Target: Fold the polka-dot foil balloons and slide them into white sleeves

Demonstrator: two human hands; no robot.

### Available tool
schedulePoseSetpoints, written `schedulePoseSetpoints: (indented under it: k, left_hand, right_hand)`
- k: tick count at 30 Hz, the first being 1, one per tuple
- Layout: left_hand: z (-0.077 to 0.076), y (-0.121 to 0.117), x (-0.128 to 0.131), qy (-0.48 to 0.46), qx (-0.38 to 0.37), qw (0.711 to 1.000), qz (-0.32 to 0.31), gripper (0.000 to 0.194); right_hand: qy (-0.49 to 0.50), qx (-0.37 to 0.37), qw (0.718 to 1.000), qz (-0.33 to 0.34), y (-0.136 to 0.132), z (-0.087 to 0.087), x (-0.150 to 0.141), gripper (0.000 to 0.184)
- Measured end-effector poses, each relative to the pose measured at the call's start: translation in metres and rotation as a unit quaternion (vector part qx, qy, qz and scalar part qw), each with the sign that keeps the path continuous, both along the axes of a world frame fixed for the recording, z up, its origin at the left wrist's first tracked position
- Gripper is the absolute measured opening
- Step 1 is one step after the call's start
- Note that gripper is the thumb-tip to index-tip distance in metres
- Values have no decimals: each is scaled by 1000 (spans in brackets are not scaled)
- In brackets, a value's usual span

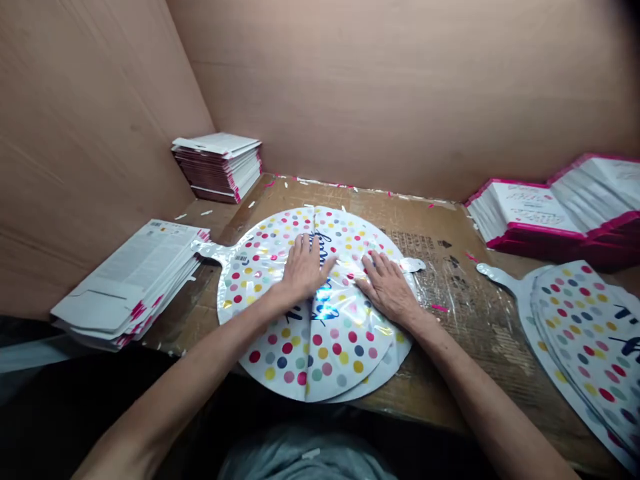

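A round, flat foil balloon with coloured dots and dark blue lettering lies on the cardboard-covered table, its filling neck pointing left. Under it, the edge of at least one more balloon shows at the lower right, and another neck sticks out on the right. A crease runs down the middle. My left hand rests flat on the balloon near its centre, fingers spread over the lettering. Palm down on the right half is my right hand, also open with its fingers apart.
Folded white cards are piled at the left edge, with a taller stack in the back corner. Pink-edged cards stand at the back right. More dotted balloons lie at the right. Cardboard walls rise behind and left.
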State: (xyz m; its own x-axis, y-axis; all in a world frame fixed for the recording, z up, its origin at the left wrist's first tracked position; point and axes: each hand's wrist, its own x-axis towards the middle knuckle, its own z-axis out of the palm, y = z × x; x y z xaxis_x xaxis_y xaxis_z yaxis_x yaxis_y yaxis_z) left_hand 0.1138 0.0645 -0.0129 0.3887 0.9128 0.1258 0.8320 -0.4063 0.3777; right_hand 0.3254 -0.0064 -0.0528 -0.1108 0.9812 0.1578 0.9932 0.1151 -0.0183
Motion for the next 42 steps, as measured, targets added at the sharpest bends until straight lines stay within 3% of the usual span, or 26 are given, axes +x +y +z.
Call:
schedulePoseSetpoints:
  k: [2,5,8,11,13,15,16,18,21,23,26,29,30,32,33,35,37,39,42]
  left_hand:
    - [0,-61,-24,21,-6,999,-25,42]
    - [1,-141,-42,28,-40,999,17,36]
    - [3,-171,-40,-17,-99,995,14,26]
    - [11,-156,-37,-114,-264,957,33,23]
    - [20,-141,-39,-187,-360,913,33,26]
    - [29,-132,-40,-237,-395,887,15,27]
    - [32,-129,-40,-248,-393,885,4,27]
    - [38,-125,-37,-250,-376,892,-15,26]
    - [49,-115,-25,-250,-328,910,-46,27]
    - [60,-107,-15,-273,-326,903,-59,26]
    - [75,-103,-5,-318,-383,866,-53,22]
    - [76,-118,-12,-319,-425,846,-45,25]
    - [73,-125,-18,-288,-418,860,-50,27]
    - [66,-134,-31,-155,-349,922,-62,36]
    - [64,-134,-36,-73,-285,954,-54,42]
    - [64,-122,-40,43,-138,989,-3,53]
    - [69,-95,-33,59,-34,996,60,62]
    - [72,-61,-16,19,23,997,67,68]
    - [65,-26,17,-19,47,997,-65,82]
  right_hand:
    - [-9,-14,1000,-5,-4,-14,7,62]
    - [-5,-18,1000,-8,-2,-15,10,61]
    - [41,17,999,-9,-6,1,4,57]
    - [158,125,978,57,-46,28,-17,42]
    - [220,188,941,175,-89,43,-41,25]
    - [213,212,900,314,-131,47,-71,20]
    - [184,213,897,340,-148,45,-87,21]
    - [138,210,918,308,-168,34,-117,30]
    - [105,226,955,160,-175,18,-152,37]
    - [81,224,968,83,-172,15,-166,38]
    - [88,178,978,59,-167,22,-162,27]
    - [146,198,968,50,-166,25,-128,20]
    - [154,229,961,31,-167,24,-113,22]
    - [142,303,942,-11,-169,17,-84,15]
    - [127,332,934,-24,-169,12,-73,11]
    - [94,354,930,-23,-169,4,-59,27]
    - [64,339,939,1,-166,-1,-54,38]
    - [46,313,948,35,-163,-3,-54,35]
    - [49,296,951,72,-158,-3,-56,29]
